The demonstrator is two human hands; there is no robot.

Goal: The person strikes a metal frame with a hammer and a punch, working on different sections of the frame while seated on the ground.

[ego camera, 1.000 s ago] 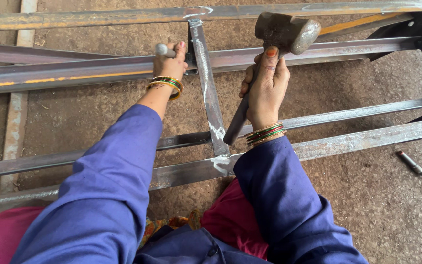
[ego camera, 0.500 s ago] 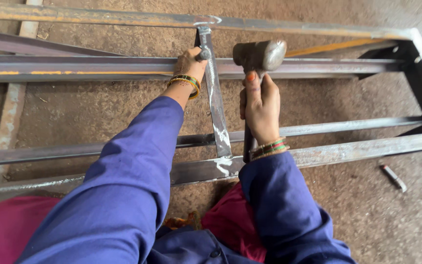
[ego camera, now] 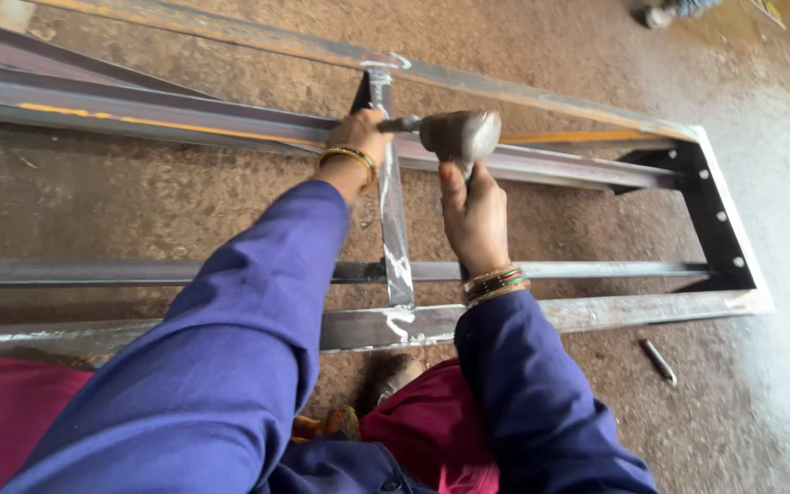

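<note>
My right hand (ego camera: 474,212) grips the handle of a steel hammer (ego camera: 459,134), whose head touches the end of a metal chisel (ego camera: 400,123). My left hand (ego camera: 357,137) holds that chisel against a long steel rail (ego camera: 139,112). A short vertical cross bar (ego camera: 393,229) runs between the rails, just between my two hands. Both arms wear blue sleeves and bangles at the wrists.
The rails belong to a long steel frame (ego camera: 715,220) lying on a concrete floor, with a black end plate at the right. A small metal rod (ego camera: 658,359) lies on the floor outside the frame, lower right.
The hammer came down from its raised position and leftward onto the chisel end. My left hand shifted along the rail toward the cross bar; the camera view also moved.
</note>
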